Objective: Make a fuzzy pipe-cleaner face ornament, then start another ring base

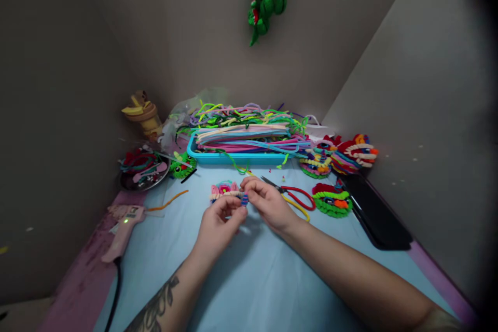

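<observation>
Between the fingertips of both hands is a small blue and purple striped piece (244,199), seemingly coiled pipe cleaner. My left hand (220,223) pinches it from the left, thumb and forefinger closed. From the right, my right hand (268,203) closes its fingertips at the same piece. Just behind my left hand lies a pink and cream fuzzy pipe-cleaner figure (225,188), partly covered by the fingers. Scissors with red handles (301,197) rest beside my right hand, and a yellow curved strip (299,210) lies under them.
A blue tray (245,158) of pipe cleaners stands at the back. On the left are a pink glue gun (126,233) and a metal bowl (165,174). To the right are a green and red pipe-cleaner head (332,201) and a flat black object (379,215).
</observation>
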The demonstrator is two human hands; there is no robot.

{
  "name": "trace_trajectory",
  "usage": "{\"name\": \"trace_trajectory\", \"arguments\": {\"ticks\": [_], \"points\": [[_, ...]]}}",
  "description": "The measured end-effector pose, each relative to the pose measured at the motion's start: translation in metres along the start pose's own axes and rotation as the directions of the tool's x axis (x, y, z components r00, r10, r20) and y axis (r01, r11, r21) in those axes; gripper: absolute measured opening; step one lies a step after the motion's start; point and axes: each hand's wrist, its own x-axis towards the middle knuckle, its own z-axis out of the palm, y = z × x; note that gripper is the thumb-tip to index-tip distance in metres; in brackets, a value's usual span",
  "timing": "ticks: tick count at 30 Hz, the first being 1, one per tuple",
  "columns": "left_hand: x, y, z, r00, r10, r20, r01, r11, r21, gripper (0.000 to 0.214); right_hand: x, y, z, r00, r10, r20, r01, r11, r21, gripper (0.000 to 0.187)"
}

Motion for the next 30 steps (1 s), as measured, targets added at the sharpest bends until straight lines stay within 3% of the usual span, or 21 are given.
{"name": "trace_trajectory", "arguments": {"ticks": [7,22,26,30], "points": [[-0.0047,0.0022,-0.0001,0.995,0.083,-0.059,-0.066,0.965,0.252,0.019,-0.0006,0.0026,-0.0023,0.998,-0.059,0.032,0.062,0.993,-0.104,0.021],[-0.005,0.0061,-0.0013,0.999,0.024,-0.039,-0.016,0.985,0.173,0.016,-0.0023,0.0032,-0.0015,0.998,-0.038,0.058,0.04,0.999,-0.026,0.022],[-0.0017,0.0043,-0.0015,1.0,0.012,-0.013,-0.011,0.995,0.099,0.02,-0.0015,0.0011,-0.0028,0.997,-0.074,0.026,0.076,0.99,-0.117,0.024],[-0.0001,0.002,-0.0023,0.992,0.078,-0.098,-0.072,0.996,0.061,0.027,-0.0029,-0.0029,-0.0019,0.994,-0.109,0.028,0.112,0.963,-0.244,0.022]]}}
